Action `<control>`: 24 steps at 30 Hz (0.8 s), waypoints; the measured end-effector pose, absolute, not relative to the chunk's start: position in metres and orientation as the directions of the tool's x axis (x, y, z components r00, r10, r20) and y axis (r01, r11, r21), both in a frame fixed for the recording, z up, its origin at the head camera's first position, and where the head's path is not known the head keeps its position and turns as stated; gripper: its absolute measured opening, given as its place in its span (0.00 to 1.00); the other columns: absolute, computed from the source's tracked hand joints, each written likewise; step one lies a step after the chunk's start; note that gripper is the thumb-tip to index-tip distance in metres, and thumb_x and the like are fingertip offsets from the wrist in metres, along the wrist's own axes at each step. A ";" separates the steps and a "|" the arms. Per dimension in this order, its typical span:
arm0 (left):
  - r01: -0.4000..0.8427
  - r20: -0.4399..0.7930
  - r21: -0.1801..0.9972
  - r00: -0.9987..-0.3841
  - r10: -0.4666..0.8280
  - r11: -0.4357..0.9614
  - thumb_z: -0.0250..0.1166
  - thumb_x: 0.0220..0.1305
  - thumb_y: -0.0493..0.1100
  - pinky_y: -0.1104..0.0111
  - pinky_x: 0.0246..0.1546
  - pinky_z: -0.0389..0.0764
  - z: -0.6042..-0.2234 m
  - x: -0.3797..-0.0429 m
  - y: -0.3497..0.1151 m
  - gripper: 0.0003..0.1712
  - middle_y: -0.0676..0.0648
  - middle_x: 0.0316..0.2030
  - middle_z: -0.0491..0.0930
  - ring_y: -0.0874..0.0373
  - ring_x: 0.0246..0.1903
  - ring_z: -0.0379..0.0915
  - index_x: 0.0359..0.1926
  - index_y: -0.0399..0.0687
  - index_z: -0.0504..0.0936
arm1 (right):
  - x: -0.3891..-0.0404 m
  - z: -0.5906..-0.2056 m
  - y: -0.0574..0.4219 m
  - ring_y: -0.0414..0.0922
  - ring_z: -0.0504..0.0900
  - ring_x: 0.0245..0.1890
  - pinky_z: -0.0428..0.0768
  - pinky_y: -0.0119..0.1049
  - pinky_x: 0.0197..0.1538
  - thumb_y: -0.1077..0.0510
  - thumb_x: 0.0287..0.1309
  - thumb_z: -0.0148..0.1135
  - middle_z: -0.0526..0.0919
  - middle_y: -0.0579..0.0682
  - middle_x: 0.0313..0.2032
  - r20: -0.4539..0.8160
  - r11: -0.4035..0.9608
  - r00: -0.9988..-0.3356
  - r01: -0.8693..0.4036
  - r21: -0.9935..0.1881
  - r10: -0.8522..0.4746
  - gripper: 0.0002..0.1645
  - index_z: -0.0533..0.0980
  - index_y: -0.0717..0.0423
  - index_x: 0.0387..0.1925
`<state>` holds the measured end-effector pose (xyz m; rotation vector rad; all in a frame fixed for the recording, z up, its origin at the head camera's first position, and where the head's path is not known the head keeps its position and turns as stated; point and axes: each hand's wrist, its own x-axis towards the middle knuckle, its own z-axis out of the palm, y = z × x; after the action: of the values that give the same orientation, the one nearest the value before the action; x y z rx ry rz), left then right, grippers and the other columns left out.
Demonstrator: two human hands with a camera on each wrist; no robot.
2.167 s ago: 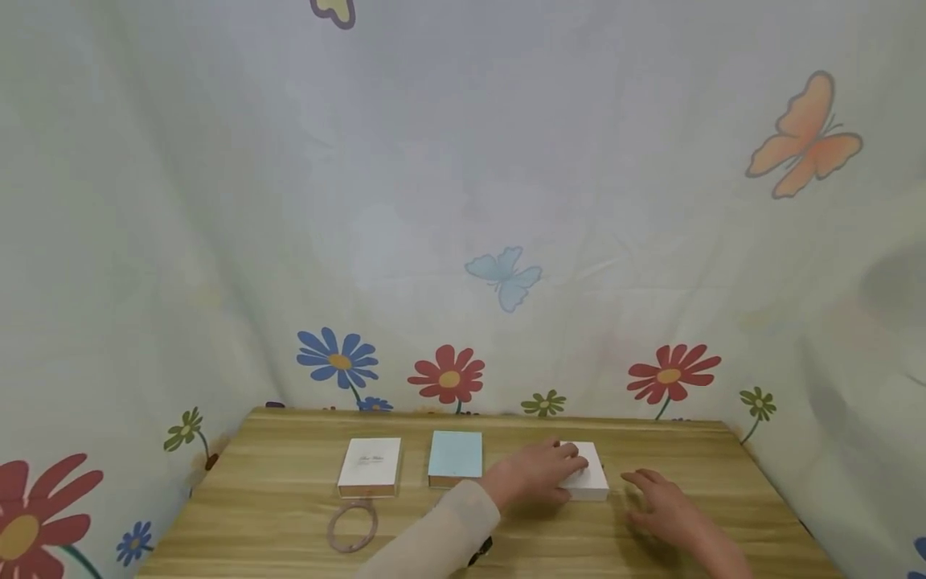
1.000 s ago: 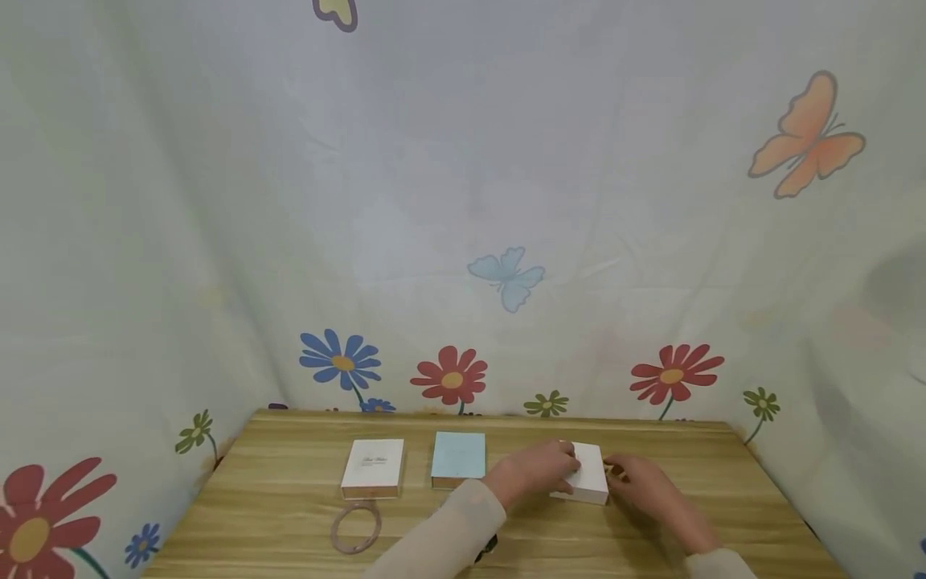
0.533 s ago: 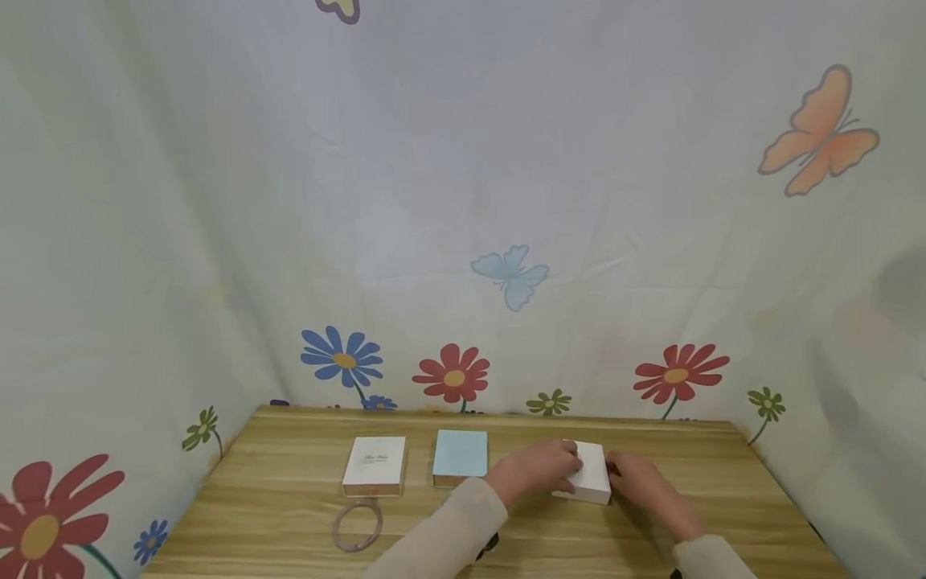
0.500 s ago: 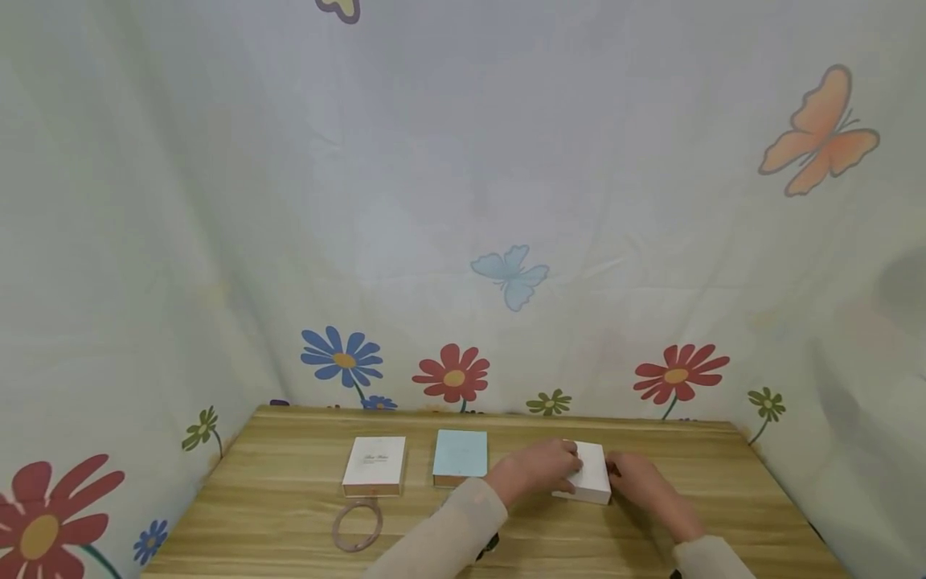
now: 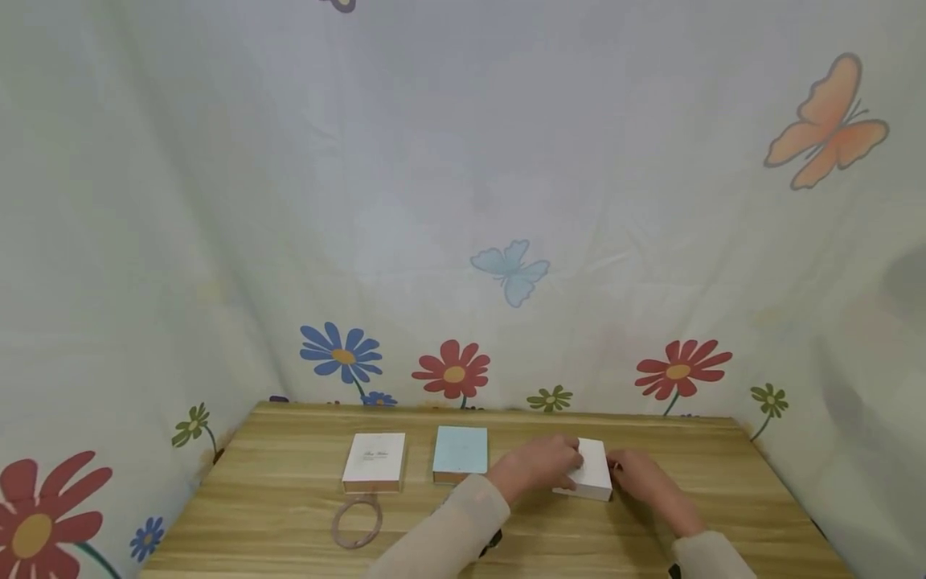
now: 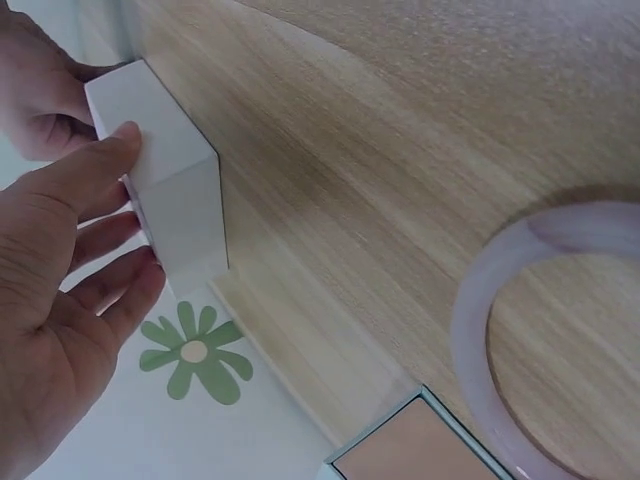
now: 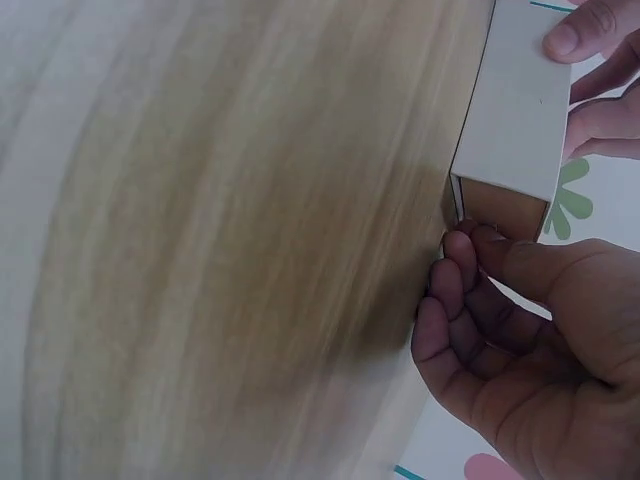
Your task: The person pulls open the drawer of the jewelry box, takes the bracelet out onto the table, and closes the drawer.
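A white box (image 5: pixel 596 468) lies on the table under both hands. My left hand (image 5: pixel 537 465) holds it from the left, the thumb pressed on its near side and the fingers over its top. At its right end, my right hand (image 5: pixel 642 478) has thumb and index finger pinched together. In the right wrist view, that end of the white box (image 7: pixel 515 100) has a brown face (image 7: pixel 504 206), and the right fingertips pinch at its lower edge. I cannot tell exactly what lies between those fingertips, which hide it.
Left of the hands, a light-blue box (image 5: pixel 460 450) and a white box with small print (image 5: pixel 374 458) lie on the wood-grain table (image 5: pixel 289 515). A pale purple bangle (image 6: pixel 475 335) lies in front of the printed box. A flower-patterned cloth (image 5: pixel 405 265) hangs behind the table.
My right hand has moved left to the white box's right end and gone from spread fingers to a pinch. The box has turned slightly; the left hand has stayed on it.
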<state>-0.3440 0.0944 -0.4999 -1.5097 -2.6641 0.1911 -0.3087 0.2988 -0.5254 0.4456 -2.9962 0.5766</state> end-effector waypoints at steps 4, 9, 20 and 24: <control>0.839 0.004 -0.138 -0.531 0.847 0.526 0.72 0.62 0.57 0.80 0.39 0.73 -0.500 -0.343 0.095 0.18 0.59 0.43 0.79 0.69 0.35 0.69 0.50 0.59 0.87 | -0.309 -0.525 0.299 0.41 0.70 0.27 0.73 0.39 0.34 0.70 0.59 0.62 0.79 0.45 0.26 0.105 0.891 -0.961 -0.278 -0.359 -0.257 0.09 0.80 0.55 0.28; 0.839 0.013 -0.177 -0.520 0.854 0.514 0.71 0.63 0.58 0.79 0.41 0.74 -0.499 -0.340 0.094 0.17 0.58 0.44 0.79 0.69 0.37 0.71 0.49 0.59 0.87 | -0.308 -0.526 0.298 0.40 0.69 0.25 0.71 0.37 0.31 0.70 0.59 0.64 0.75 0.43 0.22 0.119 0.893 -0.966 -0.256 -0.370 -0.227 0.11 0.79 0.54 0.24; 0.856 0.007 -0.180 -0.492 0.870 0.485 0.70 0.64 0.58 0.79 0.46 0.75 -0.501 -0.341 0.093 0.16 0.57 0.48 0.80 0.68 0.44 0.76 0.49 0.59 0.87 | -0.306 -0.524 0.308 0.40 0.68 0.23 0.70 0.36 0.30 0.73 0.53 0.62 0.74 0.43 0.19 0.116 0.895 -0.965 -0.261 -0.361 -0.235 0.13 0.77 0.55 0.21; 0.856 -0.003 -0.161 -0.499 0.867 0.492 0.71 0.64 0.57 0.79 0.44 0.75 -0.499 -0.343 0.093 0.17 0.56 0.48 0.80 0.68 0.42 0.75 0.49 0.58 0.87 | -0.307 -0.523 0.315 0.41 0.68 0.23 0.70 0.37 0.30 0.73 0.53 0.62 0.74 0.44 0.20 0.111 0.899 -0.966 -0.259 -0.352 -0.235 0.12 0.76 0.56 0.21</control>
<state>-0.3426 0.0933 -0.4994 -1.5305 -2.6452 0.2163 -0.3070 0.3151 -0.5229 0.3903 -2.9975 0.5690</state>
